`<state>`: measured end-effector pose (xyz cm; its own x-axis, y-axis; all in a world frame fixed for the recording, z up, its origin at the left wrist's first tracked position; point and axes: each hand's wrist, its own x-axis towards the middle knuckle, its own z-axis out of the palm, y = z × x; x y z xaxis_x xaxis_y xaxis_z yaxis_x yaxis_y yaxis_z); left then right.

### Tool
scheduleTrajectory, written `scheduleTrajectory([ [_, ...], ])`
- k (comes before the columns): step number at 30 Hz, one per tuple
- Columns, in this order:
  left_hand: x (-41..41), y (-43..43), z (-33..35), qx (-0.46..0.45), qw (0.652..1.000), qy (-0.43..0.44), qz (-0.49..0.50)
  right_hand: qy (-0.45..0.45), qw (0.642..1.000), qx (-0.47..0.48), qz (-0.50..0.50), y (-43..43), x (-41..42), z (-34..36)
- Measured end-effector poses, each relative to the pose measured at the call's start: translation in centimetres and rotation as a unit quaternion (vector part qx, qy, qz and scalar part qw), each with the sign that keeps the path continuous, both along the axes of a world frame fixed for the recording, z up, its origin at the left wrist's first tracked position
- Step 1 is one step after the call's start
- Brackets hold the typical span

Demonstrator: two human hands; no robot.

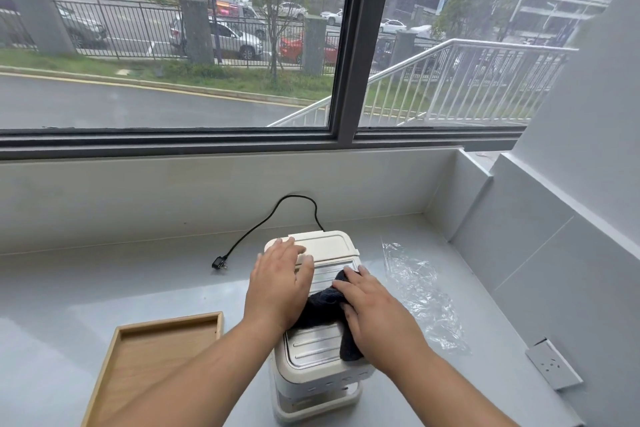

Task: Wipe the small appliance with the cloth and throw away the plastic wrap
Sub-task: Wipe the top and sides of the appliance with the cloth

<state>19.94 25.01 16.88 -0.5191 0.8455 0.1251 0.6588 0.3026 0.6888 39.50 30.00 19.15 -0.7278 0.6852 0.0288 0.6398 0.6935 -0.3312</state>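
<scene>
A small cream appliance [320,345] with a ribbed metal top stands on the grey counter in front of me. A dark cloth [323,308] lies on that metal top. My right hand [375,317] presses flat on the cloth, fingers spread over it. My left hand [280,282] rests palm down on the appliance's left side, near its cream rear lid, holding nothing. A sheet of clear plastic wrap [420,291] lies crumpled on the counter just right of the appliance.
An empty wooden tray [114,354] sits at the front left. The appliance's black cord and plug [219,263] trail to the back left. A wall socket [553,364] is on the right wall. A window ledge runs behind the counter.
</scene>
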Motion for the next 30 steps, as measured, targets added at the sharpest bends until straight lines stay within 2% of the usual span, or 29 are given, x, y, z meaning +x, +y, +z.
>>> scheduleTrajectory([
  [8, -0.1, -0.1, 0.3, 0.034, 0.999, -0.019, 0.015, -0.008, 0.998, 0.030, -0.055, 4.0, -5.0, -0.3],
  [17, -0.2, 0.3, -0.1, 0.033, 0.999, 0.023, 0.026, -0.020, 1.000, 0.015, 0.001, 6.9, -9.0, -0.5],
  [21, -0.2, 0.4, 0.2, 0.052, 0.998, 0.016, 0.028, 0.037, 0.999, -0.018, 0.000, 6.4, -10.2, -0.6],
  [28, 0.0, -0.5, 0.1, 0.096, 0.978, -0.101, 0.155, 0.059, 0.993, -0.053, 0.083, 3.7, -12.5, -0.6],
  [30, 0.0, -0.6, 0.4, 0.106, 0.972, -0.128, 0.164, 0.056, 0.992, -0.053, 0.103, 3.3, -12.5, -0.4],
])
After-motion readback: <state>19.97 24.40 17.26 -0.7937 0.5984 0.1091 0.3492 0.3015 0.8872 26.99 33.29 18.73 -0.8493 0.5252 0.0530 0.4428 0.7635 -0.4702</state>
